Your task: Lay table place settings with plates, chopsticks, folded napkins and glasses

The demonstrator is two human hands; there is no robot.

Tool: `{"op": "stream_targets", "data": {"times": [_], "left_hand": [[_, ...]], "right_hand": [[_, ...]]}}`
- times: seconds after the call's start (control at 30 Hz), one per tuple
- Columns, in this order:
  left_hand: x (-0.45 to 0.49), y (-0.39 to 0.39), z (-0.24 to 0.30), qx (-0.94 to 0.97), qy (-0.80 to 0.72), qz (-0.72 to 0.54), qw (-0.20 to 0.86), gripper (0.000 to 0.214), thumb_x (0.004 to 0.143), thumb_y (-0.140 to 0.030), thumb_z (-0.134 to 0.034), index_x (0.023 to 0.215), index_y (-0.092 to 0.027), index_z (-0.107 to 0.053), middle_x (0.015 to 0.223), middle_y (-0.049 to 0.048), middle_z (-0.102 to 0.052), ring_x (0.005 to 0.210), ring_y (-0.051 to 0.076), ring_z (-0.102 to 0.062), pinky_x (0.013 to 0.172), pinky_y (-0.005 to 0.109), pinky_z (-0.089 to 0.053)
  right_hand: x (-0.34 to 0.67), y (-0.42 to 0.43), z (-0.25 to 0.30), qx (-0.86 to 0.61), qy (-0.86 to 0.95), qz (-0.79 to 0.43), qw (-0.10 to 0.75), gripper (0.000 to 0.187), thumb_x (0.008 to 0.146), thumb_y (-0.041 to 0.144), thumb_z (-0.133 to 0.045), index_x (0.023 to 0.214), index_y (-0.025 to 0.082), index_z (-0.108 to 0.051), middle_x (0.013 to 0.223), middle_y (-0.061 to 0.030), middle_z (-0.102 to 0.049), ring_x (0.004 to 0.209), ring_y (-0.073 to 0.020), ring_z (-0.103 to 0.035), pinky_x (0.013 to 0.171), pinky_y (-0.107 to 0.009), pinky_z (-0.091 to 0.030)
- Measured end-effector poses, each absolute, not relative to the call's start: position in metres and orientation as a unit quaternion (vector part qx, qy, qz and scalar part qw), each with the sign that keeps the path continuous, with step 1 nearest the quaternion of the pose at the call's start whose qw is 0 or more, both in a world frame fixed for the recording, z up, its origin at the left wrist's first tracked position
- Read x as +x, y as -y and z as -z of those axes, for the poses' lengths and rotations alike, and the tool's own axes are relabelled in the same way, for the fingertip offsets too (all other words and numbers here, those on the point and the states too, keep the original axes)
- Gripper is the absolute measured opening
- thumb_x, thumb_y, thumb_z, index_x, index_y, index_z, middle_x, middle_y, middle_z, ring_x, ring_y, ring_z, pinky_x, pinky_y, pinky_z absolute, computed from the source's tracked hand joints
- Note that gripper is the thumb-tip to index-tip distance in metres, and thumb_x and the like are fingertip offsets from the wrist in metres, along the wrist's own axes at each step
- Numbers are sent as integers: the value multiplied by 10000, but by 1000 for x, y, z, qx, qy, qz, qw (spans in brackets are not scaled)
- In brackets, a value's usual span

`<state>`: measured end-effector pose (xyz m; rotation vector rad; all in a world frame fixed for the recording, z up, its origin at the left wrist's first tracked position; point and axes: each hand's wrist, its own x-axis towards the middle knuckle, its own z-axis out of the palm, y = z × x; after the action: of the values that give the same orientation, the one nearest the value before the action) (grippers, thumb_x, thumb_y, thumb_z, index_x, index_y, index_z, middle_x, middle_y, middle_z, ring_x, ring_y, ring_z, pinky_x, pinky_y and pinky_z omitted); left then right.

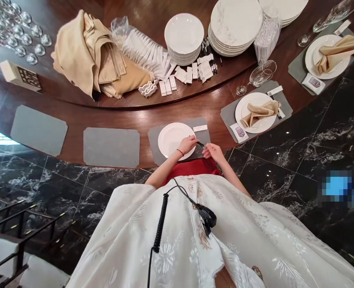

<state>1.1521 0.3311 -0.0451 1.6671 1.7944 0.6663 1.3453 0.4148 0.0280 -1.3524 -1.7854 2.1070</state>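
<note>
- A slim black implement sits just beyond the white plate's rim, above the grey place mat
- Left hand and right hand bring fingers to its ends; pinch can't be told
- A tan napkin lies right of the plate

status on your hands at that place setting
Left hand pinching slim black stick, chopstick or pen unclear, above round white ceramic plate. Right hand close beside it, over gray mat. White paper tag beyond, not touched.
</note>
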Motion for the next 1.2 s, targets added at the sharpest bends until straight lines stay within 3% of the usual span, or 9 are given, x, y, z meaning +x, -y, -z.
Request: {"op": "stream_targets", "data": {"times": [0.1,0.23,0.3,0.5,0.63,0.9,1.0,1.1,1.2], "left_hand": [[1170,-326,55,591,-658,-314,346,277,1051,-241,-536,1124,-156,-790,987,100,-679,926,199,-655,856,288,-517],[1192,-330,70,587,-630,-303,409,218,994,-210,-579,994,-155,-789,973,100,-707,917,224,-662,882,331,-538],[1198,-333,77,568,-637,-294,430,203,973,-205,-589,999,-155,-783,974,103,-728,913,236,-672,899,355,-545],[1184,-322,86,427,-690,-350,468,612,930,-182,-640,1532,-177,-535,986,61,-751,821,190,-692,847,318,-554],[1160,-300,86,338,-736,-386,443,595,935,-176,-634,1519,-150,-525,954,58,-731,807,171,-697,828,293,-543],[1129,-249,95,194,-770,-443,415,634,909,-169,-626,1526,-152,-483,867,17,-703,761,155,-701,801,284,-543],[1129,-232,100,154,-779,-453,405,674,898,-180,-641,1546,-159,-457,863,7,-696,759,154,-705,809,288,-548],[1129,-219,104,132,-781,-460,402,717,899,-175,-624,1583,-160,-408,852,-8,-682,754,139,-698,824,287,-551],[1128,-212,105,114,-785,-460,399,720,892,-160,-608,1583,-174,-408,832,-23,-671,754,134,-697,842,291,-556]], "right_hand": [[1347,-428,-26,-375,692,-612,75,567,801,653,-817,1178,237,-742,1036,-68,-757,787,-188,-719,722,-344,-633],[1351,-436,-13,-288,822,-486,74,190,926,399,-744,1020,261,-835,1228,-84,-751,1119,-267,-722,1034,-446,-583],[1354,-436,-2,-276,841,-464,44,175,959,333,-692,1004,264,-846,1234,-76,-772,1160,-275,-724,1080,-445,-561],[1349,-432,34,-378,819,-429,39,287,1007,275,-567,1142,208,-811,1230,-90,-792,1160,-261,-748,1062,-362,-556],[1326,-446,50,-422,824,-379,5,321,1031,302,-530,1201,180,-772,1225,-124,-789,1130,-274,-749,1010,-338,-547],[1271,-477,77,-416,838,-264,-234,147,961,273,-680,966,176,-790,1118,-150,-793,1079,-271,-740,888,-292,-544],[1263,-479,86,-435,794,-290,-310,129,948,253,-700,930,155,-783,1000,-129,-800,901,-223,-766,800,-259,-554],[1264,-480,92,-470,746,-343,-323,165,957,240,-691,1012,110,-776,892,-108,-790,719,-166,-741,732,-233,-564],[1267,-481,93,-488,734,-368,-297,229,939,259,-723,1074,80,-771,883,-114,-784,705,-155,-730,729,-234,-582]]}}
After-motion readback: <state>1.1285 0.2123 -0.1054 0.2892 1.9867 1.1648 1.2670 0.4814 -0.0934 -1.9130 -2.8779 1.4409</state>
